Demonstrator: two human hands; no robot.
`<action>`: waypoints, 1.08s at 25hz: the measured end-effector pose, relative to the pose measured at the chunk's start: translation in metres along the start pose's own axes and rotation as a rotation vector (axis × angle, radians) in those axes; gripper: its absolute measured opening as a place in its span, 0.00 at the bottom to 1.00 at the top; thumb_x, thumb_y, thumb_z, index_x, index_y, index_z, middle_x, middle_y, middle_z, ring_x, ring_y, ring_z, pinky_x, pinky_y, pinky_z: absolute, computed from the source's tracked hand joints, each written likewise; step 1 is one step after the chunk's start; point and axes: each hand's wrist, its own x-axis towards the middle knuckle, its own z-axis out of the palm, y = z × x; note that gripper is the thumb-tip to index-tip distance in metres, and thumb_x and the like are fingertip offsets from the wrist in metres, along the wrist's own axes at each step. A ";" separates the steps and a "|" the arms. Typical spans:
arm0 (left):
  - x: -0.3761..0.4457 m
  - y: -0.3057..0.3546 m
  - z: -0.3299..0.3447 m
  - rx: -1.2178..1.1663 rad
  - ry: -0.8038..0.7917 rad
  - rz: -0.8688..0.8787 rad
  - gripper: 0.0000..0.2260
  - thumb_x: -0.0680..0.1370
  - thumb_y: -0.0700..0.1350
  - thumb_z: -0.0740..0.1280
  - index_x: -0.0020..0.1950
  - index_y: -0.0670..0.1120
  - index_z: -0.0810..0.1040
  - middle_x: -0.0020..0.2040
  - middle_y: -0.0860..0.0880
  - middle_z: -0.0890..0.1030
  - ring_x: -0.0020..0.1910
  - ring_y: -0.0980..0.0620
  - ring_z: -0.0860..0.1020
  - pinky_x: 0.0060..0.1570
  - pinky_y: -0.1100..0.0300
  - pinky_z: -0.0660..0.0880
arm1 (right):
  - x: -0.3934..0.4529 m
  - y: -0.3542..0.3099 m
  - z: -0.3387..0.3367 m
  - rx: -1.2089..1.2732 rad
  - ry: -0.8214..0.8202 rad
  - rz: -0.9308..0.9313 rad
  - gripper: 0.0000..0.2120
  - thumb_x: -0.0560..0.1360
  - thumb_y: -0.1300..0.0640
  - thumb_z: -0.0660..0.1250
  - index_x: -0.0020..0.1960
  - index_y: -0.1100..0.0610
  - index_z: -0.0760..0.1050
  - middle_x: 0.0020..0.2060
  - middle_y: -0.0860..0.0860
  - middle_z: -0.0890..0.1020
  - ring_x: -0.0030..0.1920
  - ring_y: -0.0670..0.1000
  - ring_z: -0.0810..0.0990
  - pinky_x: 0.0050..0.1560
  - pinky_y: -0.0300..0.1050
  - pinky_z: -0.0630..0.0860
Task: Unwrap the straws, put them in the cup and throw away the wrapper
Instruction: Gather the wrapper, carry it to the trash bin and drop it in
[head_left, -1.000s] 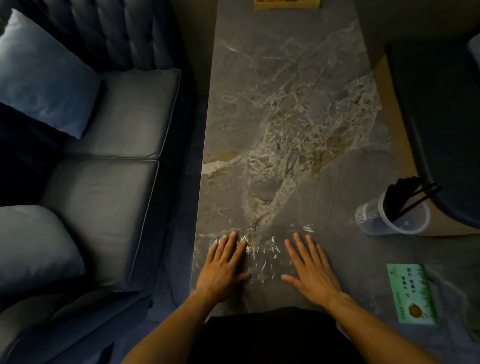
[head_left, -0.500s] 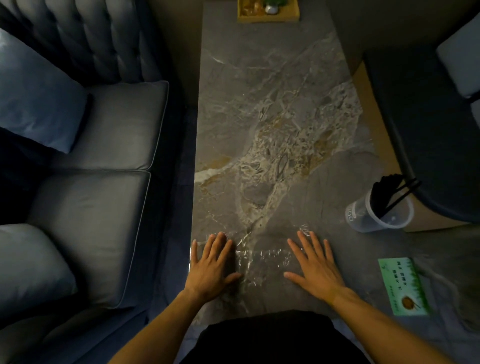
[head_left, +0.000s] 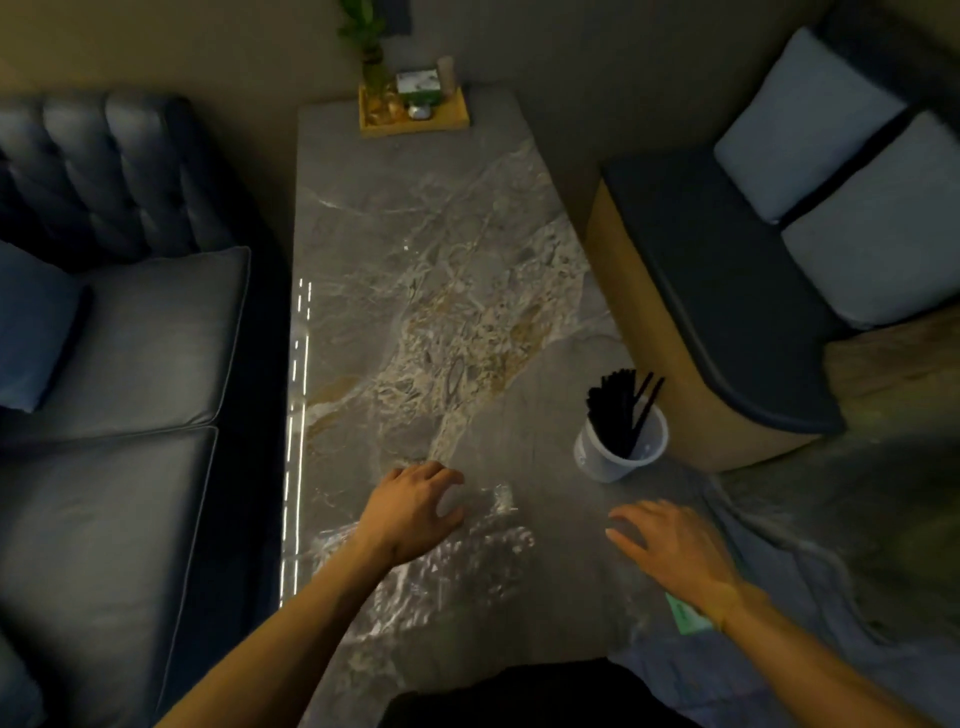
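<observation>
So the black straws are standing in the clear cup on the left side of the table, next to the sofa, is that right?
Not quite. The black straws do stand in the clear cup, but the head view shows the cup on the right side of the table, by the dark bench, not on the left next to the sofa.

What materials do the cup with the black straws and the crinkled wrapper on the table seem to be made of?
The translucent cup looks like frosted plastic: the black straws show dimly through its wall. The clear crinkled wrapper is probably thin glossy plastic film: sharp glints, and the grey marble-patterned table visible through it.
</observation>
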 end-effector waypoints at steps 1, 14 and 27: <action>0.013 0.010 -0.005 0.008 0.011 0.014 0.20 0.76 0.61 0.61 0.64 0.56 0.74 0.63 0.52 0.78 0.61 0.49 0.77 0.59 0.52 0.72 | -0.003 0.017 -0.008 0.009 0.015 0.040 0.17 0.76 0.38 0.60 0.56 0.47 0.78 0.52 0.47 0.84 0.53 0.52 0.81 0.50 0.48 0.76; 0.121 0.115 -0.036 -0.034 -0.013 -0.030 0.38 0.71 0.69 0.64 0.76 0.57 0.53 0.69 0.47 0.72 0.63 0.45 0.75 0.53 0.51 0.76 | 0.088 0.090 -0.076 0.284 -0.076 -0.026 0.53 0.64 0.28 0.66 0.77 0.48 0.43 0.77 0.53 0.57 0.75 0.57 0.55 0.72 0.59 0.61; 0.152 0.146 -0.004 -0.350 0.070 -0.229 0.34 0.72 0.69 0.61 0.74 0.58 0.55 0.68 0.49 0.68 0.58 0.46 0.76 0.48 0.49 0.78 | 0.126 0.059 -0.049 0.422 -0.164 -0.079 0.52 0.61 0.30 0.70 0.75 0.49 0.52 0.76 0.50 0.55 0.76 0.54 0.51 0.74 0.57 0.57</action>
